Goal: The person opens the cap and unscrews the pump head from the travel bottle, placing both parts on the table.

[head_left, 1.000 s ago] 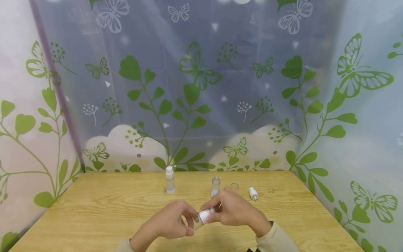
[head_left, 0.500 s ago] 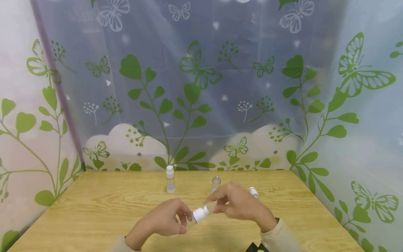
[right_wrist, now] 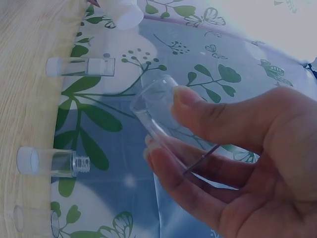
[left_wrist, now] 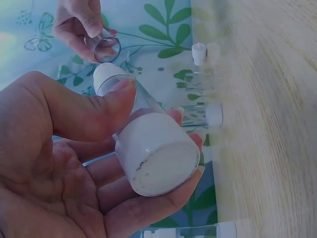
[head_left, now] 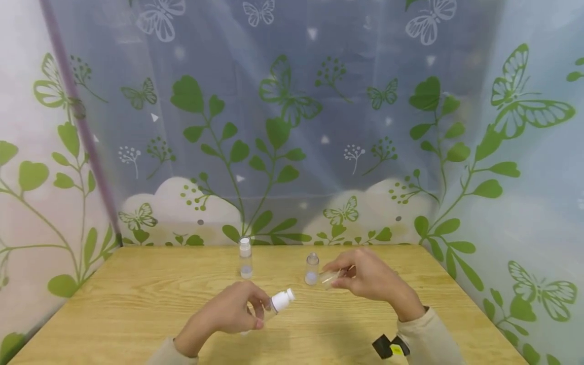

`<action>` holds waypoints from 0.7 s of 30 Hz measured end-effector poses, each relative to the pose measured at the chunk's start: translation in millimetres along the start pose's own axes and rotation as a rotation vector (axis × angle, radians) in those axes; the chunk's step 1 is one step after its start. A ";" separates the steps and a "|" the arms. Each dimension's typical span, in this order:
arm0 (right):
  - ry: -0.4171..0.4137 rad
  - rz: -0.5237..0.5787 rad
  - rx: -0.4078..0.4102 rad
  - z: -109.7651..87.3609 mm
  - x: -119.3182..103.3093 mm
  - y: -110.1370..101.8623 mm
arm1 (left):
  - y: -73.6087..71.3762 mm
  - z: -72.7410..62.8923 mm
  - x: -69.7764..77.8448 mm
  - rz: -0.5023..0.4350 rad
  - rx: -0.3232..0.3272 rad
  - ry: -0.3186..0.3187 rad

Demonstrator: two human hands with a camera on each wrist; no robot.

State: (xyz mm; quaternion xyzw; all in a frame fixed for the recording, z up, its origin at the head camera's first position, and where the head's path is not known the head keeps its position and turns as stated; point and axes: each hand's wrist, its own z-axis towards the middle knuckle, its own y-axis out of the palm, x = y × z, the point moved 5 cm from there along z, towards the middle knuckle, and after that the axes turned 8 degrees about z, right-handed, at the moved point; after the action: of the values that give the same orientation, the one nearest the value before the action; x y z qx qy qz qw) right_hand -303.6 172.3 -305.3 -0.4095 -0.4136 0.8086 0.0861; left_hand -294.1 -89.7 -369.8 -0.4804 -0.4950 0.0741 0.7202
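Note:
My left hand point(head_left: 234, 306) grips a small clear pump bottle point(left_wrist: 157, 156) by its body, tilted, with its white base toward the left wrist camera. The bottle's white pump top point(head_left: 283, 299) points up to the right, uncovered. Between thumb and fingers, my right hand point(head_left: 371, 276) holds a clear cylindrical cap point(right_wrist: 161, 106), apart from the bottle and in front of the table's back right part. Just left of that cap stands a clear bottle point(head_left: 312, 268) without a pump, its threaded neck point(right_wrist: 81, 163) bare in the right wrist view.
A capped pump bottle point(head_left: 246, 258) stands upright at the back of the wooden table point(head_left: 150, 299). Behind my right hand, the left wrist view shows a loose white pump head point(left_wrist: 199, 53) and another clear cap point(left_wrist: 200, 81). A patterned curtain point(head_left: 292, 152) rises beyond the back edge.
The clear cap has come off the held bottle's pump top. My right hand has carried it right and farther back; my left hand has shifted slightly left with the bottle.

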 end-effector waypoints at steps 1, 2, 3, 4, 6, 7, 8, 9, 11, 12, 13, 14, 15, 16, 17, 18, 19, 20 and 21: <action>0.001 -0.008 0.004 0.2 -0.1 0.0 | -0.7 -0.2 0.2 -0.003 0.002 -0.002; 0.002 -0.017 0.009 0.3 -0.5 0.0 | -1.1 -0.4 0.3 -0.006 0.002 -0.002; 0.002 -0.030 0.013 0.5 -0.9 0.2 | -1.3 -0.5 0.5 -0.007 0.001 -0.002; 0.001 -0.046 0.021 0.6 -1.4 0.3 | -1.3 -0.7 0.7 -0.009 0.000 -0.003; -0.004 -0.084 0.034 1.2 -2.1 0.4 | -1.1 -1.0 1.2 -0.008 -0.005 -0.004; -0.010 -0.101 0.037 1.5 -2.6 0.4 | -0.6 -1.1 1.3 -0.010 -0.007 -0.005; -0.009 -0.116 0.041 1.6 -2.8 0.3 | -0.2 -1.1 1.3 -0.011 -0.010 -0.007; -0.008 -0.129 0.043 1.6 -2.9 0.1 | 0.2 -1.1 1.3 -0.012 -0.012 -0.008; 0.001 -0.146 0.035 1.7 -2.2 -0.1 | 0.7 -1.1 1.3 -0.011 -0.014 -0.012; 0.001 -0.155 0.025 1.7 -1.8 -0.1 | 0.8 -1.1 1.2 -0.010 -0.015 -0.013; 0.010 -0.162 0.011 1.6 -0.7 0.2 | 0.9 -1.1 1.3 -0.013 -0.017 -0.014; 0.021 -0.170 -0.002 1.4 0.9 0.6 | 0.9 -1.1 1.4 -0.014 -0.019 -0.014; 0.031 -0.177 -0.014 1.4 2.4 1.0 | 0.9 -1.0 1.6 -0.014 -0.021 -0.012; 0.039 -0.184 -0.028 1.5 4.3 1.5 | 0.8 -1.0 1.8 -0.015 -0.023 -0.010; 0.054 -0.187 -0.040 1.5 6.5 2.1 | 0.7 -0.9 2.1 -0.016 -0.024 -0.008; 0.064 -0.194 -0.046 1.6 8.7 2.6 | 0.7 -0.9 2.2 -0.018 -0.025 -0.005; 0.078 -0.195 -0.051 1.9 11.2 3.4 | 0.6 -0.8 2.4 -0.019 -0.025 -0.002; 0.088 -0.197 -0.051 2.2 13.3 3.9 | 0.5 -0.7 2.6 -0.018 -0.024 0.001; 0.105 -0.196 -0.051 2.6 15.7 4.6 | 0.5 -0.7 2.8 -0.018 -0.023 0.003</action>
State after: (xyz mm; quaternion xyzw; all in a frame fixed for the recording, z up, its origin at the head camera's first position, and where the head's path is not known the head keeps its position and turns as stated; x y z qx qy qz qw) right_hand -314.7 175.3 -317.2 -0.4110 -0.4668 0.7631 0.1758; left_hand -292.0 -88.3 -368.4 -0.4843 -0.4989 0.0614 0.7161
